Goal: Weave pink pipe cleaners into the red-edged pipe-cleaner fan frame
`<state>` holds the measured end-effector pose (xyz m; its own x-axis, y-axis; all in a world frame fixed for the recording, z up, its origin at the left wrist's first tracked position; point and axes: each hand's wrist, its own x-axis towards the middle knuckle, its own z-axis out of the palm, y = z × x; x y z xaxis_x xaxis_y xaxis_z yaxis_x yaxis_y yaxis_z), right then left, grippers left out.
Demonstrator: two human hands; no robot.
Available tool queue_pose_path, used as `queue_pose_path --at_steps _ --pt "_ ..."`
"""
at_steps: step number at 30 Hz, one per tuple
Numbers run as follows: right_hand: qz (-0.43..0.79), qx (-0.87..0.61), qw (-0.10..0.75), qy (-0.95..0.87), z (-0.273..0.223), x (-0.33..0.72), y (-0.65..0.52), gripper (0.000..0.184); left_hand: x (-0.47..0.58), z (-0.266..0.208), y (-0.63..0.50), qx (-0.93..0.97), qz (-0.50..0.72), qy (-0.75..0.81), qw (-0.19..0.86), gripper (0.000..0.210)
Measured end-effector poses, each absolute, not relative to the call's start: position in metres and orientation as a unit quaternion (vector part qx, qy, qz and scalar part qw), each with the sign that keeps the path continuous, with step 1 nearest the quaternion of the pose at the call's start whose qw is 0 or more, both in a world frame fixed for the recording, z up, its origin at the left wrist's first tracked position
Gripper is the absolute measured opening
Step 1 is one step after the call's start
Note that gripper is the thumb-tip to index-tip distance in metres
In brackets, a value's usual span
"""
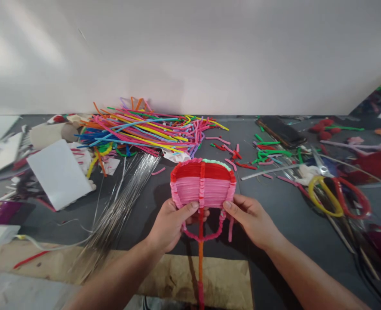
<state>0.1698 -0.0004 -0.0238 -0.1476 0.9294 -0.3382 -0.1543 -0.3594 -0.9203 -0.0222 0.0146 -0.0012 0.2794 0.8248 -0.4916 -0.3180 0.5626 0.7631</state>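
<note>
A pipe cleaner craft piece (187, 189) is held up between my two hands, its frame rounded at the top. Red rows fill its upper part and pink rows the middle, while the lower loop is unfilled. A red and orange pipe cleaner stem (201, 254) runs down its centre. My left hand (174, 221) pinches the lower left of the pink rows, thumb in front and fingers behind. My right hand (250, 217) pinches the lower right edge, where a loose pink pipe cleaner end (231, 228) hangs down. Its fingertips are partly hidden.
Behind lies a heap of coloured pipe cleaners (145, 129). Thin metal wires (122, 211) lie left of centre. Cut pipe cleaner pieces (268, 150), a dark phone-like slab (281, 131) and scissors (326, 196) are at right. A white card (59, 174) sits at left.
</note>
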Motion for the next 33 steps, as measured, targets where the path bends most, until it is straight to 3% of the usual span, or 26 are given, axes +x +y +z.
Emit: queue_pose_path --at_steps 8,16,33 --pt "0.647 -0.514 0.452 -0.335 -0.025 0.173 0.000 0.029 -0.037 -0.002 0.028 0.359 0.304 0.500 0.727 0.032" --pt "0.631 -0.527 0.423 -0.381 -0.028 0.171 -0.001 0.030 -0.035 -0.003 0.026 0.388 0.266 0.495 0.730 0.027" --pt "0.650 -0.517 0.417 -0.369 -0.029 0.168 -0.006 0.030 -0.032 -0.005 0.027 0.329 0.353 0.465 0.742 0.022"
